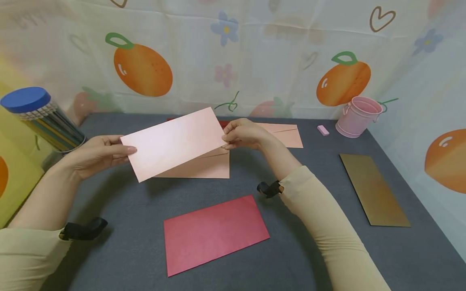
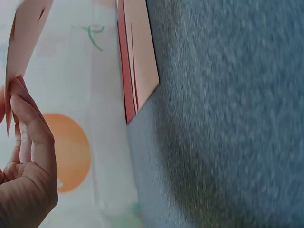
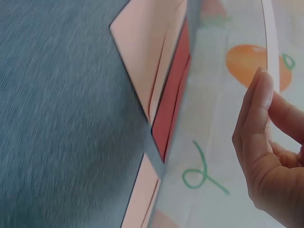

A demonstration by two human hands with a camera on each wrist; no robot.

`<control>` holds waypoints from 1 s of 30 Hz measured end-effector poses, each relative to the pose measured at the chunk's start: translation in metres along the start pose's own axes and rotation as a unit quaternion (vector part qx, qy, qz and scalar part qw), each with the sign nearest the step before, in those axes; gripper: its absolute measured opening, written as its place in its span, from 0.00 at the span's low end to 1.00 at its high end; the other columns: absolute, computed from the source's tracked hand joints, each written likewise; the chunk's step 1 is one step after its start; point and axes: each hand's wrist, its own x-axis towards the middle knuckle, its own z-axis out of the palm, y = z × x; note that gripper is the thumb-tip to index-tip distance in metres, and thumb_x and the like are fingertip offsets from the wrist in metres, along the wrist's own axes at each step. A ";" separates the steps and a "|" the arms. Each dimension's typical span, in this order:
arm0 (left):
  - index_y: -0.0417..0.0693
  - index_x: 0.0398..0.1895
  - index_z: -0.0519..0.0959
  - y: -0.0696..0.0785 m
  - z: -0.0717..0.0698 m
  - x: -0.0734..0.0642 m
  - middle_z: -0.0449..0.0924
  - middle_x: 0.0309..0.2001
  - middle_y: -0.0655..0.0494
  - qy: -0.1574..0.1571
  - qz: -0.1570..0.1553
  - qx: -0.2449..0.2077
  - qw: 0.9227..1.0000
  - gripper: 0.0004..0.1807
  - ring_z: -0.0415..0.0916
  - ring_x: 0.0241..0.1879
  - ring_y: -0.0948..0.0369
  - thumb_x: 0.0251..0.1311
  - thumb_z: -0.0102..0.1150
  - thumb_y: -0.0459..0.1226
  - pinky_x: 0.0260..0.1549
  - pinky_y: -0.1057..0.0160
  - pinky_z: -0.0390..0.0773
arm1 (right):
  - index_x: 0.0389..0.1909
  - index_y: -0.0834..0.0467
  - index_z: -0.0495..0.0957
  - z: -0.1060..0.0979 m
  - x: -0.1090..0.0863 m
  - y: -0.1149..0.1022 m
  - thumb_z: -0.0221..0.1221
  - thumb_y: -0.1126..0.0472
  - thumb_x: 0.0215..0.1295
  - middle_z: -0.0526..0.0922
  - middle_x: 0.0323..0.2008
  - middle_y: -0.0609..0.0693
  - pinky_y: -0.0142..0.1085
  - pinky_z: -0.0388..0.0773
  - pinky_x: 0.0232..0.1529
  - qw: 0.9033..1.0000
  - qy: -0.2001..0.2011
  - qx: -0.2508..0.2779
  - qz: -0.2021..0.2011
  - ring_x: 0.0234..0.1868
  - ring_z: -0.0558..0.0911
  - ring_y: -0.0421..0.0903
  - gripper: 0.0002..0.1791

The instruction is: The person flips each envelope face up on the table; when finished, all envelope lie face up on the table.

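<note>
A pale pink envelope (image 1: 174,143) is held up above the table, tilted with its right end higher. My left hand (image 1: 100,153) pinches its left end, thumb on the near face. At the other end my right hand (image 1: 245,133) pinches the edge between thumb and fingers. Beneath it another pink envelope (image 1: 204,167) lies on the table, partly hidden, with a red one behind it. The left wrist view shows that pink envelope (image 2: 142,52) and the red envelope (image 2: 124,71) lying together. A red envelope (image 1: 216,234) lies flat nearer to me.
Another pink envelope (image 1: 285,135) lies at the back, partly behind my right hand. A gold envelope-sized sheet (image 1: 375,190) is at the right. Farther back are a small pink block (image 1: 323,130) and a pink bucket (image 1: 358,117). A blue-lidded pencil container (image 1: 43,117) stands left.
</note>
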 end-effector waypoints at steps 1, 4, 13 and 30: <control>0.47 0.46 0.81 0.000 0.002 0.001 0.83 0.43 0.62 -0.004 0.004 -0.007 1.000 0.14 0.81 0.43 0.68 0.71 0.45 0.27 0.46 0.71 0.83 | 0.43 0.66 0.70 -0.004 -0.003 0.001 0.54 0.71 0.69 0.72 0.33 0.53 0.31 0.85 0.39 1.000 0.003 0.001 -0.002 0.30 0.83 0.44 0.05; 0.46 0.43 0.81 0.000 0.010 0.003 0.84 0.39 0.61 -0.016 0.011 -0.013 1.000 0.13 0.82 0.40 0.67 0.71 0.45 0.26 0.44 0.71 0.83 | 0.41 0.66 0.69 -0.014 -0.010 0.003 0.54 0.71 0.69 0.70 0.34 0.53 0.31 0.85 0.39 1.000 0.011 0.006 -0.009 0.29 0.82 0.44 0.04; 0.46 0.44 0.81 -0.002 0.038 0.016 0.86 0.37 0.58 -0.004 0.011 -0.027 1.000 0.11 0.84 0.39 0.66 0.71 0.48 0.27 0.43 0.70 0.84 | 0.40 0.65 0.68 -0.037 -0.027 0.018 0.54 0.71 0.69 0.70 0.35 0.53 0.32 0.86 0.41 0.999 0.030 0.008 -0.004 0.31 0.85 0.43 0.04; 0.52 0.40 0.81 0.008 0.088 0.039 0.85 0.34 0.63 0.073 -0.036 -0.022 0.996 0.04 0.85 0.36 0.68 0.65 0.61 0.34 0.43 0.72 0.84 | 0.49 0.60 0.61 -0.074 -0.054 0.042 0.51 0.71 0.71 0.74 0.30 0.50 0.32 0.86 0.42 0.999 0.020 0.039 -0.011 0.39 0.87 0.47 0.11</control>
